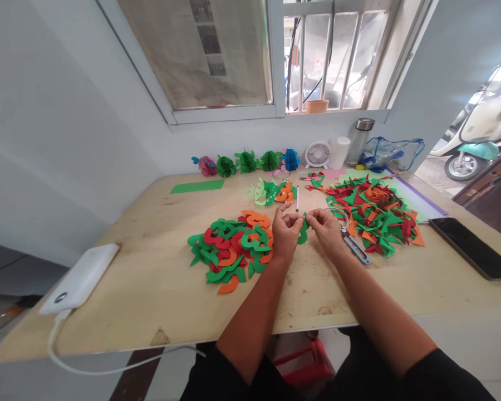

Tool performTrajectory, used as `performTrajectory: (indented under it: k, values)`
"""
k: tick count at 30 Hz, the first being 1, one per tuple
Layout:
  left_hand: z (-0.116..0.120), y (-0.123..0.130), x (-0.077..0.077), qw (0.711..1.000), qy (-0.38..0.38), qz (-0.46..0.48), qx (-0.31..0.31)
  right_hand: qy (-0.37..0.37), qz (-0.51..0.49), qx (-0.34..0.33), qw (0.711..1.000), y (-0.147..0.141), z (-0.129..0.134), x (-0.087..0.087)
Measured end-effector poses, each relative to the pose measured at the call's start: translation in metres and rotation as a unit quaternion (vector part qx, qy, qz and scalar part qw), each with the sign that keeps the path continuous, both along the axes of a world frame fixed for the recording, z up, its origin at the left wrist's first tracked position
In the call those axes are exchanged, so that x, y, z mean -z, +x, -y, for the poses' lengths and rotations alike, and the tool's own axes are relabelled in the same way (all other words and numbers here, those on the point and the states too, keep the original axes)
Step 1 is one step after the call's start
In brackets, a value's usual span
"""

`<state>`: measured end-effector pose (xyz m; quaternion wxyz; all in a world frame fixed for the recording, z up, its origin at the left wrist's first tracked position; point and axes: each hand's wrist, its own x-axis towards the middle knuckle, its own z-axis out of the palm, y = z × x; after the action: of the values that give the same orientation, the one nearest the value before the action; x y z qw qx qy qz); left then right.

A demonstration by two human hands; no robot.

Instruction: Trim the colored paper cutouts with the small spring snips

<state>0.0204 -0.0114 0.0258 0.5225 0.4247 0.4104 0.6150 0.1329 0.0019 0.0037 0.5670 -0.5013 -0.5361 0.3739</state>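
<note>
Both hands meet over the middle of the table, pinching a small green paper cutout [303, 234] between them. My left hand [287, 229] grips its left side with thumb and fingers closed. From the other side, my right hand [323, 225] pinches its upper edge. A blue-handled tool [356, 247] lies against the right hand, its other end partly hidden. Left of my hands is a pile of curved green, red and orange paper cutouts [225, 250]. To the right lies a heap of pointed scraps [378, 209] in the same colours. A pen [298, 198] lies just beyond my fingers.
Smaller light green, green and orange cutouts [271, 191] and a green strip [198, 186] lie farther back. Along the wall stand paper ornaments [247, 161], a small fan [318, 154] and a bottle [360, 142]. A phone [476, 248] and a cabled white power bank [81, 278] flank the table.
</note>
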Motion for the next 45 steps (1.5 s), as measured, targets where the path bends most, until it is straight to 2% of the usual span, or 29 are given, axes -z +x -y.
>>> performTrajectory:
  k: [5, 9, 12, 15, 18, 21, 30, 42, 45]
  values:
    - [-0.001, 0.000, 0.004, 0.999, -0.014, -0.008, 0.039, -0.006, -0.013, 0.023, 1.000, 0.002, -0.002, 0.003]
    - [-0.002, 0.000, 0.008, 0.998, -0.011, -0.022, 0.057, 0.001, -0.034, 0.037, 0.999, 0.001, 0.001, -0.002]
    - [-0.001, -0.001, 0.005, 0.997, -0.015, -0.014, 0.068, 0.001, -0.068, 0.051, 0.996, 0.001, 0.003, -0.008]
    - [0.002, -0.004, -0.001, 0.993, -0.037, 0.001, 0.115, -0.014, -0.105, 0.062, 0.992, 0.004, 0.004, -0.011]
    - [0.003, -0.006, -0.003, 0.985, -0.058, 0.010, 0.163, -0.034, -0.133, 0.055, 0.989, 0.006, 0.003, -0.011]
    - [0.002, -0.006, -0.002, 0.981, -0.060, 0.032, 0.184, -0.044, -0.144, 0.033, 0.988, 0.007, 0.002, -0.012]
    - [-0.002, -0.007, 0.001, 0.973, -0.076, 0.036, 0.216, -0.024, -0.107, 0.026, 0.994, 0.009, 0.003, -0.013]
    - [-0.001, -0.003, -0.002, 0.979, -0.083, 0.038, 0.180, -0.002, -0.056, 0.031, 0.998, 0.009, -0.004, -0.004]
    - [-0.002, -0.005, 0.001, 0.985, -0.081, 0.031, 0.147, 0.003, -0.054, 0.041, 0.998, 0.009, -0.004, -0.003]
